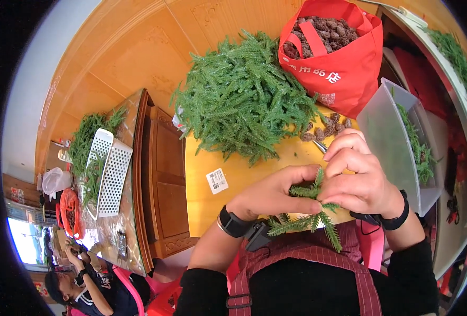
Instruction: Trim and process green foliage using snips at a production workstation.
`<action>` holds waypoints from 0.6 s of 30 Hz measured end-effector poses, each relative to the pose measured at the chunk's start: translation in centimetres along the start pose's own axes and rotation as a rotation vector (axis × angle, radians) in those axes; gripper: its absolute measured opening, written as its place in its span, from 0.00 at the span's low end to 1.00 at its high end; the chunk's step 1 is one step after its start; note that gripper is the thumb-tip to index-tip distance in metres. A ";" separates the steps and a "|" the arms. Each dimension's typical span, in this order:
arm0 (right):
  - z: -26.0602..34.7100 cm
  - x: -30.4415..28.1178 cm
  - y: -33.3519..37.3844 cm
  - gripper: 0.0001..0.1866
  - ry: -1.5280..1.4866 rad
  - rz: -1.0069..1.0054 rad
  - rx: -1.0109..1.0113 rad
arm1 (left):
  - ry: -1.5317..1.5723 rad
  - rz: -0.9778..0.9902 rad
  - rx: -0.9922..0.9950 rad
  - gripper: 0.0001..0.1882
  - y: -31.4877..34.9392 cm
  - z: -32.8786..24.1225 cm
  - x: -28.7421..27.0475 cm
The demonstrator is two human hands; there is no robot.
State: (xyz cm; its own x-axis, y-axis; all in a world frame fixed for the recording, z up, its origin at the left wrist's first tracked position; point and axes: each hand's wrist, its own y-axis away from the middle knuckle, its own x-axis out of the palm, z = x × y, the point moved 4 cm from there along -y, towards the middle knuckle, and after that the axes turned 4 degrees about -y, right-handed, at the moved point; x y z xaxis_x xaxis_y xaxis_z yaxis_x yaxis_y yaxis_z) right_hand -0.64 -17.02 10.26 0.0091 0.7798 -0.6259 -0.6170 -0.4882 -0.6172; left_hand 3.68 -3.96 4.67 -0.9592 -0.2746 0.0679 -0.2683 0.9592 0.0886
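Note:
Close in front of my body, above the near edge of the yellow table, both hands meet at a green artificial pine sprig [331, 231]. My left hand [283, 195] is closed, pinching the sprig between thumb and fingers. My right hand [357, 174] is closed too, its fingertips gripping the sprig beside the left fingertips. The exact spot they work on is hidden by the fingers. A silver metal tip [322, 147] shows at the far side of my right hand; whether it is held or lying there I cannot tell. Several brown pine cones [329, 127] lie just beyond it.
A big heap of green pine sprigs [244, 100] covers the back of the yellow table [202, 203]. Behind right stands a red bag [344, 73] full of pine cones; a clear plastic bin [386, 126] with sprigs is at right. A co-worker [81, 287] sits at another table, far left.

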 end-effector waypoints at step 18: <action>0.3 -0.3 0.6 0.05 0.027 0.020 0.021 | 0.233 -0.257 0.075 0.07 1.0 0.4 0.6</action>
State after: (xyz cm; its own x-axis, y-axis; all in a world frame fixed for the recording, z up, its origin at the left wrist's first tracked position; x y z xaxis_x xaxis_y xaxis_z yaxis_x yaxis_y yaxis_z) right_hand -1.26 -17.39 10.26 0.0174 0.7587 -0.6512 -0.6338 -0.4953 -0.5941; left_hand 2.82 -3.08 4.41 -0.8156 -0.5071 0.2786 -0.5122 0.8567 0.0599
